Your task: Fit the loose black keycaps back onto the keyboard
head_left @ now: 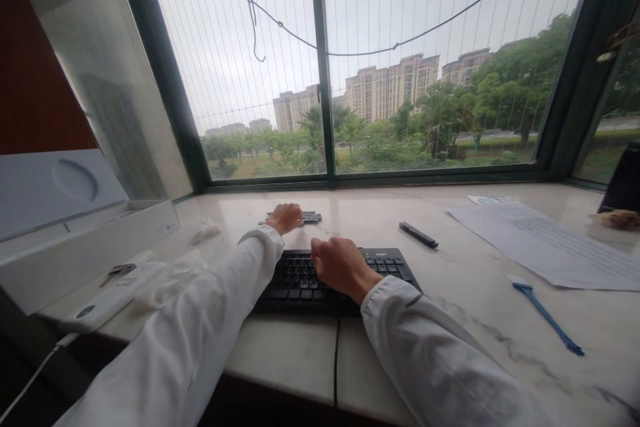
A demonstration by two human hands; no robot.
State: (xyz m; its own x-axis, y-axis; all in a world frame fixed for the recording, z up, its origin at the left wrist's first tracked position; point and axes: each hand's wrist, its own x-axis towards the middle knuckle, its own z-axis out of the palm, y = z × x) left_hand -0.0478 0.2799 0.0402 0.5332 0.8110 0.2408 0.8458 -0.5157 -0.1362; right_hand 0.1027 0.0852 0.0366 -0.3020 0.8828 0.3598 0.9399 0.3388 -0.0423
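Note:
A black keyboard [295, 280] lies on the marble sill with its cable running toward me. Part of its left side shows small squares that look like sockets without keycaps. My right hand [343, 265] is closed above the middle of the keyboard, thumb and fingers curled together; anything inside is hidden. Farther back, my left hand [285, 218] bends down at a small cluster of grey pieces [313, 217], which look like keycaps. Its fingers are curled and mostly hidden behind the knuckles, so what they pinch cannot be made out.
Right of the keyboard are a black pen-like tool [419, 235], a blue brush-like tool [547, 317] and printed paper sheets [545, 240]. At left stand an open white box [95, 247], a white power strip-like device [117, 287] and crumpled tissue [175, 277]. The window frame [370, 179] borders the back.

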